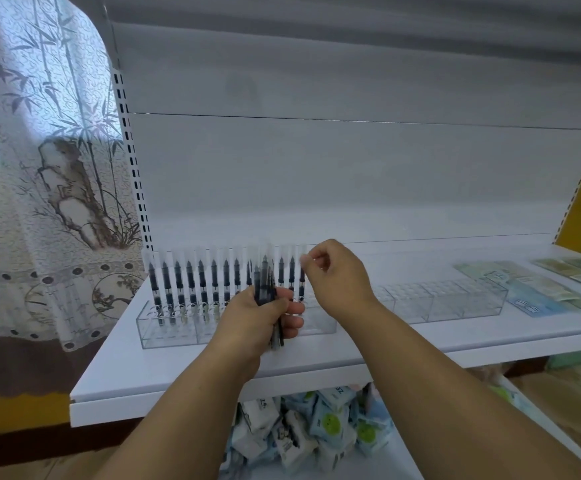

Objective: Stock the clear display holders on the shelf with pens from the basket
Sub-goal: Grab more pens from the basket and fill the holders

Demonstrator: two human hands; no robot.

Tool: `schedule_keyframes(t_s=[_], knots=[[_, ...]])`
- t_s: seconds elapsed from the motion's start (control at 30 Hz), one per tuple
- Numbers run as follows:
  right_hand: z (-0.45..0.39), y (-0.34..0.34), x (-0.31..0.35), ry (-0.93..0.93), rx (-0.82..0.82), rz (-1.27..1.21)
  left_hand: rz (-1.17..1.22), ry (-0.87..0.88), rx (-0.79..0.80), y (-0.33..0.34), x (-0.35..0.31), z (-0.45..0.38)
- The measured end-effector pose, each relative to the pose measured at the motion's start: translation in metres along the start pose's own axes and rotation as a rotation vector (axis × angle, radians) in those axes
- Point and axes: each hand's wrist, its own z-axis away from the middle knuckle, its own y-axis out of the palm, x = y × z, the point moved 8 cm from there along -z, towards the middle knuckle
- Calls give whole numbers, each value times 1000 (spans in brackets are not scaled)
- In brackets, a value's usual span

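Note:
A clear display holder [164, 332] stands at the left of the white shelf [185, 372], with several black pens [178, 285] upright in its back row. My left hand [251, 323] grips a bundle of pens [265, 282] in front of the holder. My right hand [337, 275] pinches the clear cap of a single pen [302, 268] at the right end of the row, standing in the holder. A second clear holder [455, 299] sits to the right with no pens in it. The basket is out of view.
Flat printed packets [531, 289] lie at the shelf's right end. Below the shelf sits a pile of white and blue packages [316, 431]. A patterned curtain [40, 168] hangs to the left. The white back panel [316, 185] rises behind the holders.

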Motion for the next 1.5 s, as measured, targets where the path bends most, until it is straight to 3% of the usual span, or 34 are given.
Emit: schedule_keyframes(t_s=[0.13, 0.33, 0.43, 0.6, 0.7, 0.9, 1.2, 1.5], knots=[[18, 22, 15, 154, 399, -239, -18, -11, 94, 12, -1, 1], [19, 18, 6, 225, 456, -381, -10, -38, 158, 21, 1, 4], [15, 15, 3, 221, 385, -360, 23, -28, 148, 22, 2, 3], [-7, -23, 2, 182, 18, -398, 10, -28, 57, 11, 4, -2], [-16, -40, -3, 100, -143, -276, -22, -33, 22, 4, 5, 0], [-13, -17, -4, -65, -72, 55, -31, -42, 26, 3, 4, 3], [-17, -2, -27, 24, 10, 89, -39, -33, 32, 3, 4, 2], [-23, 4, -20, -14, 104, 131, -31, -41, 42, 5, 8, 2]])
